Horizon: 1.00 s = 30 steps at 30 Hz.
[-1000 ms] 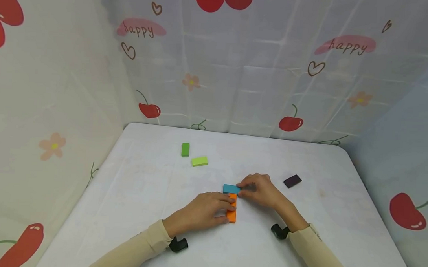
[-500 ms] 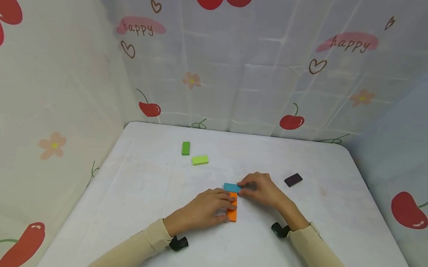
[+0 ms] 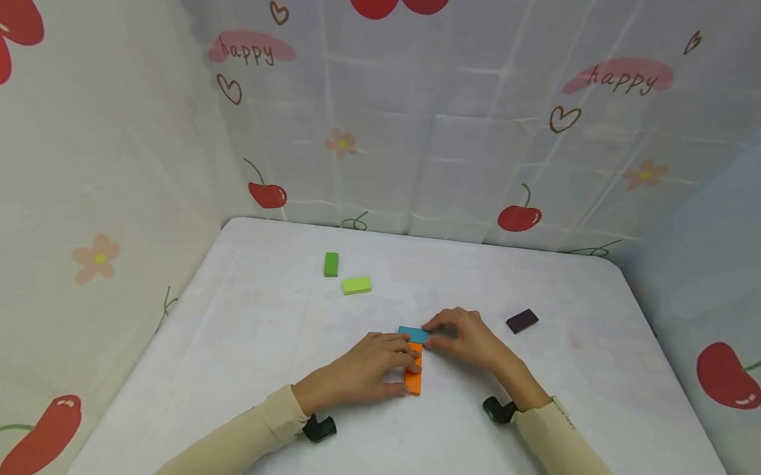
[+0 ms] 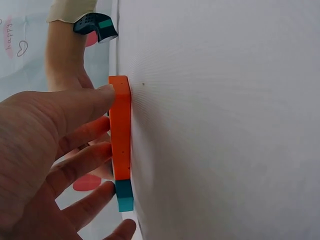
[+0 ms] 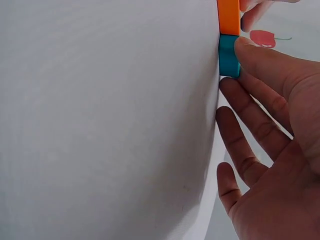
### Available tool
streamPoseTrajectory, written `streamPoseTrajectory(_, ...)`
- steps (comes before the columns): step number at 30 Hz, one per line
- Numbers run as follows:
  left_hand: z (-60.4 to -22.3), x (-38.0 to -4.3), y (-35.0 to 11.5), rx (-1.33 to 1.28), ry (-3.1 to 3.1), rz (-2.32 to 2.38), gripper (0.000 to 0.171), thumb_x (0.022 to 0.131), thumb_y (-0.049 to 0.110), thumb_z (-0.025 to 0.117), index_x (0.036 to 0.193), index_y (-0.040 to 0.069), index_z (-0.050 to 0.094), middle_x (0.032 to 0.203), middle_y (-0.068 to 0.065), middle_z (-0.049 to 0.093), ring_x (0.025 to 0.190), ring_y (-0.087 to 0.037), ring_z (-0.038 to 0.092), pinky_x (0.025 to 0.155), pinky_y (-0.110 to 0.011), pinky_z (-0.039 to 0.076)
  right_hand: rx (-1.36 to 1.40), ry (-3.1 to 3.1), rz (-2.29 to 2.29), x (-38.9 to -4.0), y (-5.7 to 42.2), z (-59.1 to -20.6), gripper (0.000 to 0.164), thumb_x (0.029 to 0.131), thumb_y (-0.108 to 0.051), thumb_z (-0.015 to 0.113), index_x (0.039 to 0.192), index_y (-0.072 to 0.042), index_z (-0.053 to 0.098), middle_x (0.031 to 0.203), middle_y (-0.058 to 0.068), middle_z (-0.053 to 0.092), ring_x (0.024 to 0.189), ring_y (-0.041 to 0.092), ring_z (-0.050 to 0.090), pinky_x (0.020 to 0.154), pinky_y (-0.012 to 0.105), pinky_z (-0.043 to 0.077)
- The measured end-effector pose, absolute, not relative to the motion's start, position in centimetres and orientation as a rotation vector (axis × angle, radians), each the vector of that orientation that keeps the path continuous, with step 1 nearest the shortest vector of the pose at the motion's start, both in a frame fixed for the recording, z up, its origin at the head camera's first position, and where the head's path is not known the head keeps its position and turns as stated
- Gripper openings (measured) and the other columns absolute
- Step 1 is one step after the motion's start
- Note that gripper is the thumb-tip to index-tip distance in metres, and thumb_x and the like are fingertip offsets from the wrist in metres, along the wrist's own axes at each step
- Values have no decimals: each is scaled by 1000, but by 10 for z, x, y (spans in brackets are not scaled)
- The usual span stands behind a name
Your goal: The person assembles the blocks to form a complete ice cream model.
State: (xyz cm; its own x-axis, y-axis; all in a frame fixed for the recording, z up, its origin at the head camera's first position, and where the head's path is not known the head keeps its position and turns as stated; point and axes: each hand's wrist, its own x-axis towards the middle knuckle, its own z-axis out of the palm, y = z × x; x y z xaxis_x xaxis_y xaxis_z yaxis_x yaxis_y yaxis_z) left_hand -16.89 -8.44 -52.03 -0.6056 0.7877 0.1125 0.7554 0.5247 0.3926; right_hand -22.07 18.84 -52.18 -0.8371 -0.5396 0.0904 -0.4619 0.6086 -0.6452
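Observation:
An orange block (image 3: 416, 383) lies lengthwise on the white table, and a blue block (image 3: 410, 331) lies crosswise against its far end, making a T- or L-like corner. My left hand (image 3: 369, 368) rests on the orange block, its thumb near the close end and its fingers loosely extended over the top. One left fingertip reaches the blue block. My right hand (image 3: 468, 338) pinches the right end of the blue block between thumb and fingers. In the right wrist view the thumb (image 5: 260, 60) presses the blue block (image 5: 229, 56), which touches the orange block (image 5: 228, 17).
A green block (image 3: 331, 264) and a lime block (image 3: 356, 285) lie farther back on the left. To the right of my right hand is a dark block (image 3: 522, 321). Printed curtains (image 3: 421, 148) stand around the table (image 3: 278, 283).
My left index finger has slid slightly forward onto the blue block's left part. The blocks and my right hand keep their places; the head view shifts a little.

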Motion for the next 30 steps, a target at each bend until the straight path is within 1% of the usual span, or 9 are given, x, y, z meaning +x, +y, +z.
streamPoseTrajectory(5,-522,-170,-85,1331,2667,637,31,98,42,79,127,32,75,134,16,66,144,-13,55,114,-48,48,-789,2730,-1012,-220,189,-522,33,93,-24,86,125,-20,79,113,-10,80,116,20,69,106,54,41)
streamPoseTrajectory(8,-523,-170,-84,1313,2663,638,31,98,42,80,127,33,74,132,17,67,149,-17,53,114,-50,48,-753,2756,-1040,-221,195,-521,35,95,-23,84,129,-17,77,114,-6,80,115,22,71,108,58,45)
streamPoseTrajectory(12,-524,-170,-84,1300,2662,634,31,98,43,80,127,33,74,130,17,67,150,-18,52,114,-50,47,-642,2805,-1100,-222,213,-516,32,99,-22,79,130,-13,76,119,2,80,116,27,70,108,61,51)
streamPoseTrajectory(18,-522,-171,-85,1310,2671,642,31,98,42,79,128,34,74,131,17,66,151,-18,52,115,-50,46,-387,2913,-1048,-224,258,-510,35,106,-32,71,135,-12,73,131,12,76,133,39,61,112,67,46)
streamPoseTrajectory(20,-522,-172,-86,1316,2678,642,31,99,42,78,128,34,74,134,17,66,150,-18,52,115,-50,46,-339,2948,-1042,-224,275,-508,31,107,-26,67,134,-11,73,135,16,73,136,42,57,112,69,43)
streamPoseTrajectory(22,-523,-172,-86,1321,2688,638,31,99,43,78,129,35,74,137,16,66,149,-17,53,115,-49,46,-313,2980,-1065,-224,291,-509,28,106,-14,63,131,-8,73,141,21,68,138,47,52,113,73,35)
streamPoseTrajectory(26,-524,-171,-87,1309,2682,647,31,99,43,78,129,34,74,140,14,67,149,-16,52,115,-48,46,-279,3014,-1084,-219,318,-513,40,96,6,56,133,-4,69,149,28,56,141,57,42,106,82,22)
streamPoseTrajectory(28,-525,-171,-87,1311,2679,648,31,99,43,78,128,35,75,140,14,67,149,-15,53,115,-48,46,-271,3010,-1058,-215,328,-515,46,94,8,56,137,-4,65,151,30,54,141,59,42,107,83,23)
streamPoseTrajectory(30,-526,-170,-88,1317,2680,651,31,98,43,79,128,35,75,140,14,67,147,-14,54,114,-48,47,-305,3007,-1023,-210,336,-518,48,94,7,61,141,-4,63,151,31,56,141,59,45,109,81,30)
